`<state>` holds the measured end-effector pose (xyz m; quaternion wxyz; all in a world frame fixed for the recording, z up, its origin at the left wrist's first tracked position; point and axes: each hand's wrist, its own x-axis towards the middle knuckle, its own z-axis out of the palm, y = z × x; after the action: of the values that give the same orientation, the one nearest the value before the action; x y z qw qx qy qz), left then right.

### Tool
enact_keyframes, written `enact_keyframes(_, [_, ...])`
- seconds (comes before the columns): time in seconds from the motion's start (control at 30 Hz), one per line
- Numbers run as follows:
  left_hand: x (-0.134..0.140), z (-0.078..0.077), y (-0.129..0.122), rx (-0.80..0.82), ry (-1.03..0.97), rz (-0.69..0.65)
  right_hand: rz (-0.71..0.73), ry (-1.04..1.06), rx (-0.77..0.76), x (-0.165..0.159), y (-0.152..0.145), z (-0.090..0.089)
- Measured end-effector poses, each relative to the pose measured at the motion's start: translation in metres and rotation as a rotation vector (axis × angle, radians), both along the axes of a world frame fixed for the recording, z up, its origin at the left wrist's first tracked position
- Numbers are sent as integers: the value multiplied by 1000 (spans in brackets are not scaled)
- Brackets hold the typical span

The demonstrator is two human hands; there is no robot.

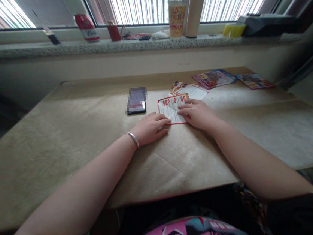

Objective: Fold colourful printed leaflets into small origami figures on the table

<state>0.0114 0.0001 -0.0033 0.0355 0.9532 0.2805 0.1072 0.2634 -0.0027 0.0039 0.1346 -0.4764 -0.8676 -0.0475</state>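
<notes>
A white printed card (169,110) with a red border lies flat on the tan table. My left hand (152,127), a silver bracelet at its wrist, rests with fingers stretched over the card's lower left edge. On the card's right side lies my right hand (200,114), its fingers spread across the print and hiding part of it. A phone (137,101) sits just beyond my left hand, its screen blurred. Partly overlapped behind the card are more white sheets (188,88) with coloured edges.
A fanned stack of colourful booklets (214,79) lies at the table's back right, with another booklet (255,81) beside it. The window sill (136,43) behind holds a red can (86,27), a red bottle (113,31), a patterned cup (177,18) and a yellow item (233,30).
</notes>
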Motion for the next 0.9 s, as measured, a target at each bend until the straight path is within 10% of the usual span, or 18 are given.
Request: enact_keyframes(0.9, [2, -2, -3, 34, 17, 112, 171, -2, -180, -10, -7, 2])
